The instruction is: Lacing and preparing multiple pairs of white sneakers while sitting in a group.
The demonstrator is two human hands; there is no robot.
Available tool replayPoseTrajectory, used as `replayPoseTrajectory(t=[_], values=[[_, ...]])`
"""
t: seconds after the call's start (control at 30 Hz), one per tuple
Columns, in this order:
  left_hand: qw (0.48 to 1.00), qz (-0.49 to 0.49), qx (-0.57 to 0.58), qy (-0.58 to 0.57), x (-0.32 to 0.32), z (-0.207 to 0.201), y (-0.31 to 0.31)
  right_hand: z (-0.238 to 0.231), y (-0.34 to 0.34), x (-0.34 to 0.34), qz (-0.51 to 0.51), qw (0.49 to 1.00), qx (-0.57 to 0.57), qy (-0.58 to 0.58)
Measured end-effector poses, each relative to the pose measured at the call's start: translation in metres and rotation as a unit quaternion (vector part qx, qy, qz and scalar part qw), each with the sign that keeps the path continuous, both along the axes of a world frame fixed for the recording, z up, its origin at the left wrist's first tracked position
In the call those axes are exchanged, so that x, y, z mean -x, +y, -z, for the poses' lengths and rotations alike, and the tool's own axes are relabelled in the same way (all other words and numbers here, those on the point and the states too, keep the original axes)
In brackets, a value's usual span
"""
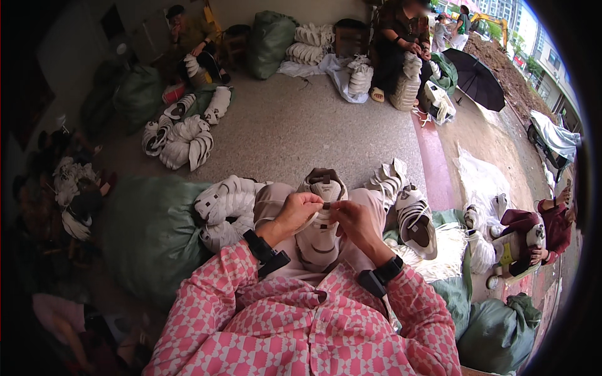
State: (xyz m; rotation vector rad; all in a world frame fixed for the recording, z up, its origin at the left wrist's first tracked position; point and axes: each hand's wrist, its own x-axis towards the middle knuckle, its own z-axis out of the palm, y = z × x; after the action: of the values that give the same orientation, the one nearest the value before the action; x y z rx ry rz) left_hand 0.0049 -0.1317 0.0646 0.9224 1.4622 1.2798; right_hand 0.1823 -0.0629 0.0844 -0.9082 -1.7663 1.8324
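Note:
A white shoe upper with a brown collar lies on my lap between my knees. Over its middle my left hand and my right hand meet, both with fingers pinched at a small dark loop on the upper. A thin white shoelace seems to run from the fingers of my left hand. What exactly lies between the fingertips is too small to make out. Stacked white shoe uppers rest beside my left knee. A laced white shoe upper lies to the right of my right knee.
A large green sack stands at my left, another green sack at the lower right. White laces lie in a heap on the right. More nested uppers stand ahead. Several people sit around with uppers; a black umbrella stands at far right.

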Motion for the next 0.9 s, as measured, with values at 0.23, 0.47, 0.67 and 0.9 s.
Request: replayPoseTrajectory(t=[0.23, 0.47, 0.67, 0.9], values=[[0.999, 0.031, -0.006, 0.024, 0.001, 0.004, 0.004, 0.005, 0.005, 0.002, -0.030, 0.998, 0.030, 0.048], [0.944, -0.021, -0.130, 0.303, 0.002, 0.002, -0.005, 0.007, 0.000, 0.004, -0.012, 0.996, 0.065, 0.065], [0.951, -0.028, -0.091, 0.294, -0.003, -0.017, -0.008, 0.012, 0.004, 0.003, -0.015, 0.995, 0.069, 0.065], [0.961, -0.030, -0.118, 0.247, -0.004, 0.000, 0.010, 0.029, 0.006, 0.005, 0.020, 0.994, 0.057, 0.094]])
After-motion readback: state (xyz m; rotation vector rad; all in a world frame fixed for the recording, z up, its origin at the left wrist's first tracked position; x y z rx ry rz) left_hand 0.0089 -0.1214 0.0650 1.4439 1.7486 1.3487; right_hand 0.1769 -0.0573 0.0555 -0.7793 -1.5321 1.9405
